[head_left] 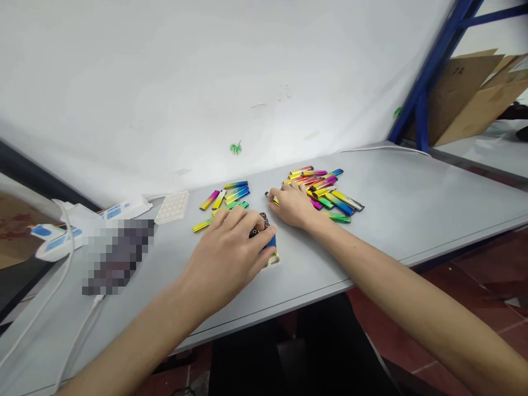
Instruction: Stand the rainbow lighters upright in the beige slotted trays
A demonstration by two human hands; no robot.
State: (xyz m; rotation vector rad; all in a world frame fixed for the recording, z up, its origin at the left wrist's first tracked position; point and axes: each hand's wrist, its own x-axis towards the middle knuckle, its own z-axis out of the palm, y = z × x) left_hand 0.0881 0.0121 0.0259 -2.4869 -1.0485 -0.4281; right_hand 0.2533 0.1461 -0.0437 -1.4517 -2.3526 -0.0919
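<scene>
My left hand [231, 247] curls around a small upright cluster of shiny tubes [271, 242] with black ends, a blue one facing its thumb. Under the cluster shows the edge of a pale holder [274, 260]; most of it is covered by my hand. To the right, the fingers of my right hand [291, 204] are closed on a yellow tube [275, 201] with a dark tip, at the near edge of a heap of metallic two-tone tubes [342, 203]. A smaller scatter of such tubes [237, 193] lies beyond my left hand.
A white tray with round hollows [173, 207] lies left of the smaller scatter. Further left are a white power strip [127, 209], a blurred-out dark object [119, 256] and white cables [78, 335]. A white wall [231, 82] backs the grey table [433, 209]. Cardboard boxes [470, 93] stand right.
</scene>
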